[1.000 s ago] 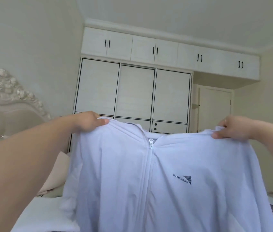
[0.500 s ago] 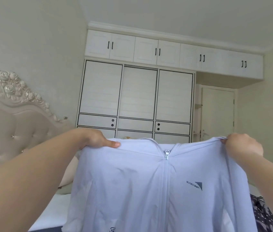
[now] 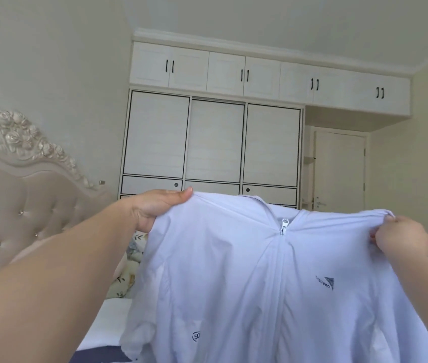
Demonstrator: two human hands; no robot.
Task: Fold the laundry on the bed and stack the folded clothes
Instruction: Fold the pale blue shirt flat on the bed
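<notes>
A white wardrobe (image 3: pixel 213 142) with black-edged doors stands on the far wall, above and behind the grip. Over it runs a row of cupboards (image 3: pixel 268 74) with black handles. A closed door (image 3: pixel 338 171) is up and right of the grip. A tufted headboard (image 3: pixel 24 174) with carved roses lies to its left, and a floral pillow (image 3: pixel 126 273) just below.

Two bare arms stretched out in front, hands up and apart.

The left hand (image 3: pixel 155 209) pinches the jacket (image 3: pixel 273 284) at one shoulder, thumb flat on top. The right hand (image 3: pixel 401 238) grips the other shoulder with curled fingers (it sits a bit lower than the left).
</notes>
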